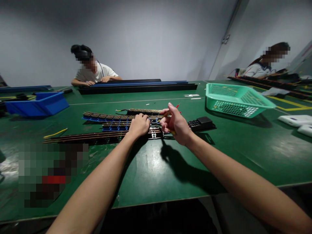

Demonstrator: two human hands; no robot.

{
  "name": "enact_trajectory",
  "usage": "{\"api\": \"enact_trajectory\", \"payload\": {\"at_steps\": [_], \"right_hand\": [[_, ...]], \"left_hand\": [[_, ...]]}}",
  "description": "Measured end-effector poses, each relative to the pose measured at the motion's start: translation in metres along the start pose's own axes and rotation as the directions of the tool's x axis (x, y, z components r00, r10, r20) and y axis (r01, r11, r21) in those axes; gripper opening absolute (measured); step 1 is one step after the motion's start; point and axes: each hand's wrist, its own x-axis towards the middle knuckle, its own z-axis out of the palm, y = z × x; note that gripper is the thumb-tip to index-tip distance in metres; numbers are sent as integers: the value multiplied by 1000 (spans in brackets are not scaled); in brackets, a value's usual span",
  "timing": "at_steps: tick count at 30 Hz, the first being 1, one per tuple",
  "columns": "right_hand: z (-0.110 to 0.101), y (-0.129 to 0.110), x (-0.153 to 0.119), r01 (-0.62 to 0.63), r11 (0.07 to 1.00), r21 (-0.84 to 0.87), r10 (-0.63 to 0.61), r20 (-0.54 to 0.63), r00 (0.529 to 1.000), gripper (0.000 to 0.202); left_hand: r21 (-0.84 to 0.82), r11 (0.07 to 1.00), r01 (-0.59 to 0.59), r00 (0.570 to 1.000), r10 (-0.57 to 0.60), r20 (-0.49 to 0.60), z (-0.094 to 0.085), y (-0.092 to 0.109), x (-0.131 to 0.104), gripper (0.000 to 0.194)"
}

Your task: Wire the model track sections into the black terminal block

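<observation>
Several long strips with copper-coloured rods lie side by side on the green table (151, 175). My left hand (140, 125) rests on the strips, its fingers together over a blue-based strip (112, 125); what is under the fingers is hidden. Just to the right, my right hand (174, 125) is raised with curled fingers round a thin tool with yellow-orange handles (167, 113). A red tip shows above that hand. The nearest black strip (85, 138) runs leftward from below my left hand. A black box-like end piece (204, 123) sits right of my right hand.
A blue bin (39, 104) is at the left, a green perforated basket (237, 99) at the right. Long black channels (138, 87) lie across the back, where a person (95, 73) works. Another person (262, 68) sits far right. White devices (296, 120) lie at the right edge.
</observation>
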Motion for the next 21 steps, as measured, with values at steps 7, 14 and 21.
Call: {"api": "enact_trajectory", "payload": {"at_steps": [7, 14, 21], "right_hand": [[-11, 8, 20, -118, 986, 118, 122, -29, 992, 36], [-8, -1, -1, 21, 991, 134, -19, -15, 1000, 50], [-12, 19, 12, 52, 998, 46, -54, 44, 998, 54]], "left_hand": [[-13, 1000, 8, 1000, -8, 5, -1, 2, 0, 38], [0, 1000, 7, 1000, -7, -3, -2, 2, -1, 39], [-31, 1000, 5, 1000, -5, 0, -1, 1, 0, 38]]}}
